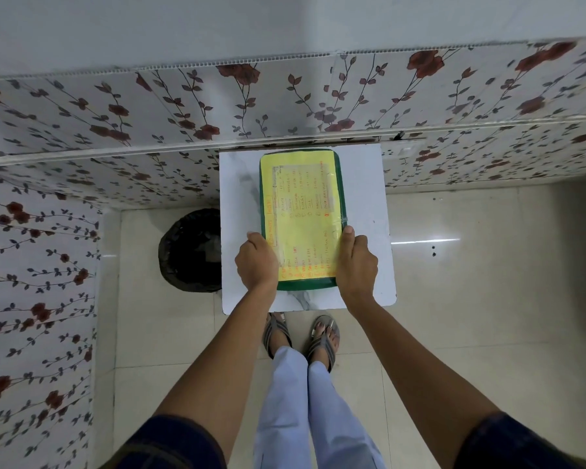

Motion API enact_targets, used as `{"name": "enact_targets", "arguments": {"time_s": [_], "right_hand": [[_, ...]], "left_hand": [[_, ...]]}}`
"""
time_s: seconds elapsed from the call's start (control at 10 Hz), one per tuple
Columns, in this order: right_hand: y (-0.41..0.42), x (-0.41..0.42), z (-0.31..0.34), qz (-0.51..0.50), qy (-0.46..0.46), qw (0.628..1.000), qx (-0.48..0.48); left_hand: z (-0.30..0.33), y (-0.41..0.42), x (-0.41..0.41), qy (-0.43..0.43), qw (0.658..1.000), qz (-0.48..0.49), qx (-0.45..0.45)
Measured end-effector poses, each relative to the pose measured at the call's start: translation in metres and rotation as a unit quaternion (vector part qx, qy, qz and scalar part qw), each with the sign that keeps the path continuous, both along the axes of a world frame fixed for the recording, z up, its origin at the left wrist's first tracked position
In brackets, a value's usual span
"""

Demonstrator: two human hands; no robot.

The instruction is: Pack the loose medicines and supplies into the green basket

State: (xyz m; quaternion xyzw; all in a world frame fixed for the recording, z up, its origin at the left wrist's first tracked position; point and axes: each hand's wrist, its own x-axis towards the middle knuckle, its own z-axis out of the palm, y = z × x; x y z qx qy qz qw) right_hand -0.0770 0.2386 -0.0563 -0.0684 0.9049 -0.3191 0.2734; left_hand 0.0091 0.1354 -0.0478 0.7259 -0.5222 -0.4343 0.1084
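The green basket (338,170) stands on a small white table (366,198), seen from straight above. A yellow sheet with handwritten orange text (301,204) covers its whole top, so its contents are hidden. My left hand (256,262) grips the basket's near left edge. My right hand (356,262) grips its near right edge, thumb on the yellow sheet. No loose medicines or supplies are visible.
A black-lined waste bin (190,248) sits on the floor just left of the table. Floral-patterned wall panels (115,113) run behind and along the left. My sandalled feet (301,336) stand on the pale tiled floor at the table's near edge.
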Motion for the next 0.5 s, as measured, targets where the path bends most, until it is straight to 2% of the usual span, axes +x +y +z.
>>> {"name": "enact_targets", "arguments": {"time_s": [0.3,0.4,0.5], "right_hand": [[0.003,-0.002,0.023,-0.035,0.0,0.999,-0.028],[0.011,-0.001,0.057,-0.045,0.002,0.994,-0.097],[0.011,-0.006,0.097,-0.069,-0.061,0.98,-0.176]], "left_hand": [[0.022,0.002,0.029,0.047,0.997,-0.062,0.027],[0.054,0.01,0.049,0.109,0.993,-0.033,0.03],[0.096,0.008,0.055,0.183,0.981,-0.016,0.055]]}}
